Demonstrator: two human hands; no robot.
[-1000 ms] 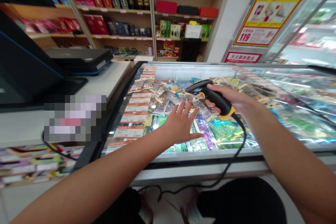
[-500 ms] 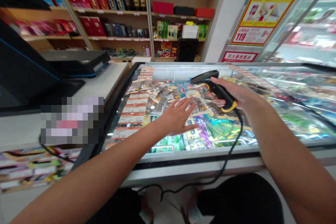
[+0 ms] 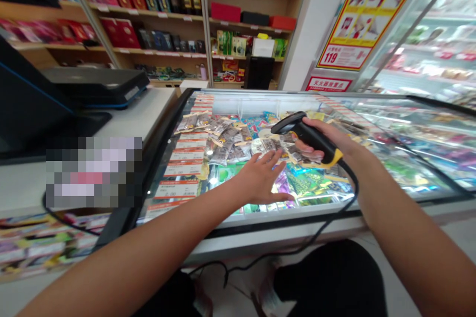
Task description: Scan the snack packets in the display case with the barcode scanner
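My right hand (image 3: 327, 141) is wrapped round a black and yellow barcode scanner (image 3: 303, 133), held just above the glass lid of a chest freezer (image 3: 260, 218). Its black cable (image 3: 334, 218) hangs down over the front edge. My left hand (image 3: 260, 178) lies flat on the glass with fingers stretched out, holding nothing, a little left of and below the scanner head. A heap of small snack packets (image 3: 226, 136) lies by the fingertips of my left hand. Through the glass I see colourful packages (image 3: 312, 183).
A white counter (image 3: 148, 114) on the left carries a black till screen (image 3: 33, 104) and a flat black device (image 3: 100, 86). Price labels (image 3: 186, 163) line the freezer's left side. Wooden shelves (image 3: 208, 25) with bottles and boxes stand behind. A glass-door cooler (image 3: 427, 44) stands at right.
The scanner dipped back toward the glass after rising. My left hand stayed flat on the lid, shifting slightly. My view drifted to the right.
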